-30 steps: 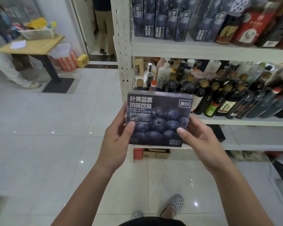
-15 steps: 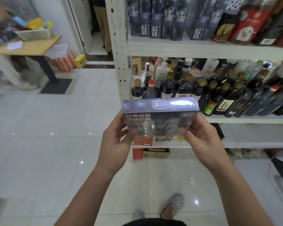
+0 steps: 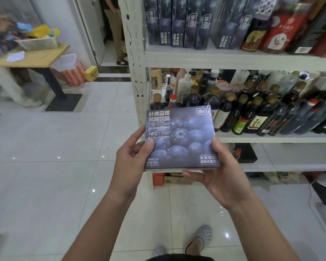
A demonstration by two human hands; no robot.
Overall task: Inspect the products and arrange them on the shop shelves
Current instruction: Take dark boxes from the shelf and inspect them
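I hold a flat dark-blue blueberry drink box in both hands, its printed front face turned up towards me. My left hand grips its left edge, thumb on the front. My right hand supports the lower right corner from below, thumb on the right edge. The box hangs in front of the white metal shelf unit. Several matching blue boxes stand upright on the upper shelf.
Dark sauce bottles crowd the middle shelf, and red boxes stand at the upper right. A wooden table with a basket is at the far left, a person beside it. Another person stands in the doorway. White tiled floor lies below.
The box was tipped so its top edge faced me half a second ago; now it is tilted back with the front face showing. My right hand has shifted under the lower right corner.
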